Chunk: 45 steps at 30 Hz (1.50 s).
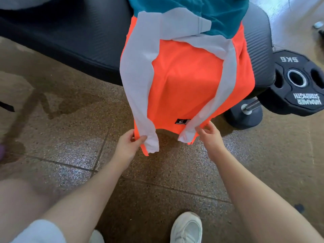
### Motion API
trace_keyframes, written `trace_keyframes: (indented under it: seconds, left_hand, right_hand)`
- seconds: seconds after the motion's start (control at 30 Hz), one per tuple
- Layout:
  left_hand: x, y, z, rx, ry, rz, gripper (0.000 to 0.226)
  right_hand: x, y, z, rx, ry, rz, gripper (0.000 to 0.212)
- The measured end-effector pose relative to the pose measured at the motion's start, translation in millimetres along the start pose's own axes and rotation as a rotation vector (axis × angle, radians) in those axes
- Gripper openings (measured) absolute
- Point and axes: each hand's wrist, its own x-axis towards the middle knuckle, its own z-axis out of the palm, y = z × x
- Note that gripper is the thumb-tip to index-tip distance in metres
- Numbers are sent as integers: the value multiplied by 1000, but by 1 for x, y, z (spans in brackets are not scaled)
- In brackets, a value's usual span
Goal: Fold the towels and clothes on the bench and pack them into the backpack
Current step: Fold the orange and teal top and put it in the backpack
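Both hands, left hand and right hand, pinch the near corners of the orange-and-white garment, pulling it off the surface to straighten it for folding.

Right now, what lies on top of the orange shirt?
A teal garment covers the orange shirt's far end on the bench. What lies beneath them is hidden.

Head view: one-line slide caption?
Both hands, left hand and right hand, pinch orange-and-white garment draped off bench.
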Motion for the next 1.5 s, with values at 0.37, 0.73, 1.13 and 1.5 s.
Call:
trace_keyframes:
  seconds: [0.37, 0.73, 1.13, 1.5]
  left_hand:
    - [-26, -46, -2, 1, 46, -207, 7]
    - [-113, 7, -6, 50, 174, -438, 14]
    - [-250, 212, -18, 295, 119, -239, 25]
    - [-260, 357, -23, 343, -141, -282, 38]
  right_hand:
    - [-23, 52, 14, 62, -29, 151, 28]
    - [-132, 22, -14, -215, 74, 406, 25]
    - [-265, -152, -80, -386, -4, 274, 2]
    - [-267, -272, -139, -294, -234, 200, 13]
